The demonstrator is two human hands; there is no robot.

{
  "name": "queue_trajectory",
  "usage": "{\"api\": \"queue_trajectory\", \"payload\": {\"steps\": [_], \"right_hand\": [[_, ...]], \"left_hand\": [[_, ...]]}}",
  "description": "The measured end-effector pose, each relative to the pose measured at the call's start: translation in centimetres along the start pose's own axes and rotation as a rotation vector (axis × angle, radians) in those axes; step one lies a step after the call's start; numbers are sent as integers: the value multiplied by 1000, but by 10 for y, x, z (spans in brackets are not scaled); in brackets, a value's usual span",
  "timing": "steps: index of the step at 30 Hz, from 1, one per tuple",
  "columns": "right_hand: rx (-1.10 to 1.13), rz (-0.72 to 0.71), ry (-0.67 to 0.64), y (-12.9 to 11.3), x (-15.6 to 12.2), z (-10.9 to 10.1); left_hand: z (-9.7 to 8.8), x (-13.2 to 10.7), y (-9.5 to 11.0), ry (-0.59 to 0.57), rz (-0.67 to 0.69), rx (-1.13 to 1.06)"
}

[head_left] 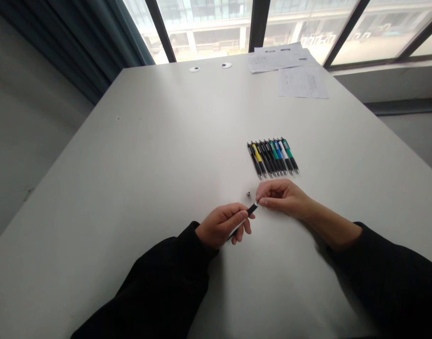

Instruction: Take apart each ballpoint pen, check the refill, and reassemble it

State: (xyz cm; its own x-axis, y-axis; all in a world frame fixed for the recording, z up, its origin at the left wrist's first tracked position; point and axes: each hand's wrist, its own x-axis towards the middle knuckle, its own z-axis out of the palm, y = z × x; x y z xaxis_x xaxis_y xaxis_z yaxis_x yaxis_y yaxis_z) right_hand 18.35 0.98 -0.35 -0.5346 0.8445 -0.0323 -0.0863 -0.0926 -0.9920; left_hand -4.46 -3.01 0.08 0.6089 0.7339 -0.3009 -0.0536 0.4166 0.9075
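Note:
My left hand (223,224) is closed round a black pen (251,209) and holds it just above the white table (148,155). My right hand (281,195) pinches the pen's front end with thumb and fingers. A tiny metal part (248,193) lies on the table just beyond the pen's tip. Further back, a row of several pens (273,157) lies side by side, with black, yellow, green, blue and white barrels.
Printed paper sheets (302,82) lie at the table's far right by the window. Two small round white discs (194,69) sit near the far edge. A dark curtain (77,42) hangs at the far left.

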Motion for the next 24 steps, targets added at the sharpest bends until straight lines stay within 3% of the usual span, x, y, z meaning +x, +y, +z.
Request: {"api": "queue_trajectory", "payload": {"steps": [7, 10, 13, 18, 21, 24], "right_hand": [[-109, -51, -15, -2, -3, 1], [-188, -131, 49, -2, -5, 2], [-450, -226, 163, 1, -4, 7], [-818, -285, 115, 7, -1, 17], [-733, -236, 170, 7, 1, 15], [-364, -115, 220, 5, 3, 6]], "left_hand": [[0, 0, 0, 1, 4, -9], [1, 0, 0, 7, 14, -24], [1, 1, 0, 18, 8, -41], [0, 0, 1, 30, 1, -23], [-1, 0, 1, 34, 3, -23], [-2, 0, 1, 46, -9, -33]]}}
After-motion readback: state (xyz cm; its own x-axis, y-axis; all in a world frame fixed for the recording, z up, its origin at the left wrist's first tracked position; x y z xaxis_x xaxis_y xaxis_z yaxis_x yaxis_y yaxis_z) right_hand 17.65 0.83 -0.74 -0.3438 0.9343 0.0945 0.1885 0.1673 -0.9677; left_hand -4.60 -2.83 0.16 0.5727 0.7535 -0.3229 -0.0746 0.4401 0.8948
